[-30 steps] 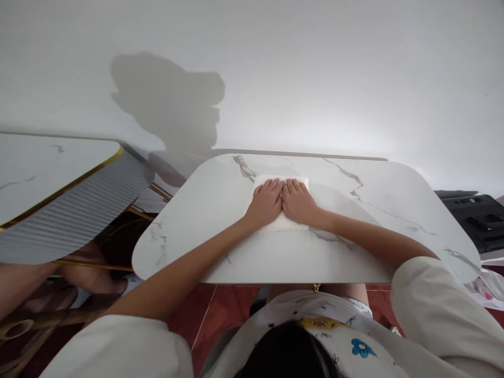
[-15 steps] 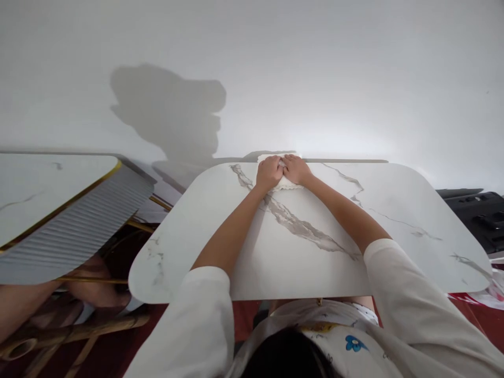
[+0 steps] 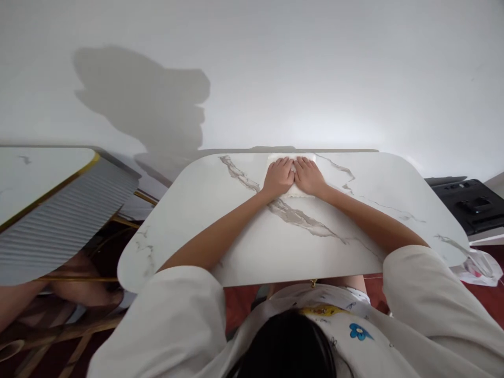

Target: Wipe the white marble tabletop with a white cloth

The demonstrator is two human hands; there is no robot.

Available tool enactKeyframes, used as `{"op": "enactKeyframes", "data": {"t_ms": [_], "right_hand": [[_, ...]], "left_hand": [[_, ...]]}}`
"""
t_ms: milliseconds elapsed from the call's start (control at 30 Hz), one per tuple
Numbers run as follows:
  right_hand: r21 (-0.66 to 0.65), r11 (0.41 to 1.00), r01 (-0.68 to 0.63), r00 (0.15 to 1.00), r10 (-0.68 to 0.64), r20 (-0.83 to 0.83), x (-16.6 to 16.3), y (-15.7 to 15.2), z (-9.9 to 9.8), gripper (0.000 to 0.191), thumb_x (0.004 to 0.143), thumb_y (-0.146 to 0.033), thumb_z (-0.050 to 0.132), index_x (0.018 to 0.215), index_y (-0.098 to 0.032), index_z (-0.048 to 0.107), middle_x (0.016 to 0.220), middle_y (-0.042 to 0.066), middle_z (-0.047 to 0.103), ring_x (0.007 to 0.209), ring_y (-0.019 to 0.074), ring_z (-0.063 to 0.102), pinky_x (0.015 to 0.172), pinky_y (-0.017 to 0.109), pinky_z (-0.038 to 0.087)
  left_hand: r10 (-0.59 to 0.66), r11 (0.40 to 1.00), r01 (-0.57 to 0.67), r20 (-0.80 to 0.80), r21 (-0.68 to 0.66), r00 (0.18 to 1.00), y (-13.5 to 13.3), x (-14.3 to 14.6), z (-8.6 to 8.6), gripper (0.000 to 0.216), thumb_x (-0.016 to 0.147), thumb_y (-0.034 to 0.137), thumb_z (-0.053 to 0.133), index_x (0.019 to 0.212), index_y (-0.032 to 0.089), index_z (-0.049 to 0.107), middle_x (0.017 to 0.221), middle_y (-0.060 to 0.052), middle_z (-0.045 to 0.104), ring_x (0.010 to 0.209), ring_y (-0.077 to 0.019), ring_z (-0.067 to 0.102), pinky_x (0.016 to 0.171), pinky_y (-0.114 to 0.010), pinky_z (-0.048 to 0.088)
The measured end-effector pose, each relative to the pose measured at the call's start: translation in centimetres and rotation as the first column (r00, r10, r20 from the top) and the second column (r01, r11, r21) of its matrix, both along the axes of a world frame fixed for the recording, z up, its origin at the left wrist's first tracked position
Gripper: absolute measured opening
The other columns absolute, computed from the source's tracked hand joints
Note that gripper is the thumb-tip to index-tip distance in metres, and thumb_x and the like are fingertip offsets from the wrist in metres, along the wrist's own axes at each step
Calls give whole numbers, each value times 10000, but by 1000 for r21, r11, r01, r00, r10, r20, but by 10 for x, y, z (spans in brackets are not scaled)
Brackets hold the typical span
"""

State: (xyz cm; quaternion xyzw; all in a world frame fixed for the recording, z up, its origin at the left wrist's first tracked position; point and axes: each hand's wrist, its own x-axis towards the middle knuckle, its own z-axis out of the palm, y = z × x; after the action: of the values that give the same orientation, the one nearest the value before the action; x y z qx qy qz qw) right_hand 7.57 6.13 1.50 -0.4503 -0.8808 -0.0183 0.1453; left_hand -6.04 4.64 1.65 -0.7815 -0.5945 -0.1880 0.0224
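Observation:
A white cloth (image 3: 297,192) with a scalloped edge lies on the white marble-patterned table (image 3: 252,262), near its far edge by the wall. My left hand (image 3: 279,176) rests palm down on the left part of the cloth, fingers laid out forward. Beside it, my right hand (image 3: 309,176) presses flat on the right part, the two thumbs close together. Both hands are open on top of the cloth and cover much of it.
Left stands another marble-patterned table (image 3: 43,178) with a gold edge and ribbed grey side. A person's leg (image 3: 82,283) and a bamboo frame (image 3: 59,336) show below it. At right are a black appliance (image 3: 472,205) and a plastic bag (image 3: 482,268). A wall (image 3: 299,68) rises behind.
Both hands and the cloth have moved slightly right and nearer to me, away from the table's far edge. My fingers lie flatter and my elbows are wider apart.

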Motion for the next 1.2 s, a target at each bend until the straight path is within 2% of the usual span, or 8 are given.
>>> {"op": "enactKeyframes", "data": {"t_ms": [267,467,567,667,767,1000,1100,1200], "right_hand": [[13,1000,-19,1000,19,24,5,-91,8,511,929,-191,321,1369,55,401,1443,254,386,1348,349,333,1095,493,255],[11,991,-137,991,137,-1,19,-154,12,527,920,-224,357,1353,69,420,1427,266,402,1350,343,338,1104,502,275],[23,978,-208,977,208,-46,32,-184,12,523,930,-250,367,1372,25,421,1433,225,416,1363,317,330,1114,493,289],[31,981,-193,978,195,-67,47,-206,11,487,941,-258,376,1389,-79,442,1437,152,438,1370,282,335,1113,495,317],[41,987,-155,986,157,-58,64,-218,9,464,948,-246,375,1383,-109,458,1431,120,451,1354,259,371,1096,460,369],[35,995,-94,995,94,-10,106,-213,8,461,966,-255,375,1419,-184,412,1434,89,448,1354,225,375,1077,460,398],[35,994,-99,992,96,78,113,-196,9,448,969,-231,359,1403,-147,433,1437,105,444,1350,240,380,1080,453,385],[22,996,-82,990,79,121,110,-169,7,454,951,-177,341,1371,-43,449,1424,184,443,1341,265,390,1060,439,397]], "left_hand": [[21,992,-24,-23,-123,1000,-89,6,6,515,898,222,280,1378,96,417,1469,-126,397,1372,-265,320,1126,-424,241],[-19,982,5,-71,-187,997,-161,2,7,553,906,274,284,1426,98,358,1499,-130,346,1398,-283,281,1134,-455,242],[-37,984,28,-47,-177,998,-196,3,3,559,920,290,269,1458,144,310,1509,-111,331,1409,-274,265,1132,-477,254],[-18,986,18,0,-163,1000,-217,14,1,578,923,289,284,1493,211,228,1520,-79,315,1418,-257,248,1130,-483,271],[-18,985,26,51,-172,999,-224,32,1,589,925,292,304,1502,234,197,1524,-71,304,1423,-256,235,1134,-493,269],[-193,940,225,147,-257,970,-214,56,3,613,918,321,349,1501,212,196,1556,-94,207,1444,-282,138,1138,-521,219],[-239,905,282,168,-319,956,-195,57,3,614,914,361,364,1491,214,219,1567,-90,161,1449,-280,93,1135,-504,222],[-240,871,294,179,-394,954,-160,59,5,586,930,409,325,1480,226,238,1568,-79,169,1451,-256,90,1141,-476,208]]}}
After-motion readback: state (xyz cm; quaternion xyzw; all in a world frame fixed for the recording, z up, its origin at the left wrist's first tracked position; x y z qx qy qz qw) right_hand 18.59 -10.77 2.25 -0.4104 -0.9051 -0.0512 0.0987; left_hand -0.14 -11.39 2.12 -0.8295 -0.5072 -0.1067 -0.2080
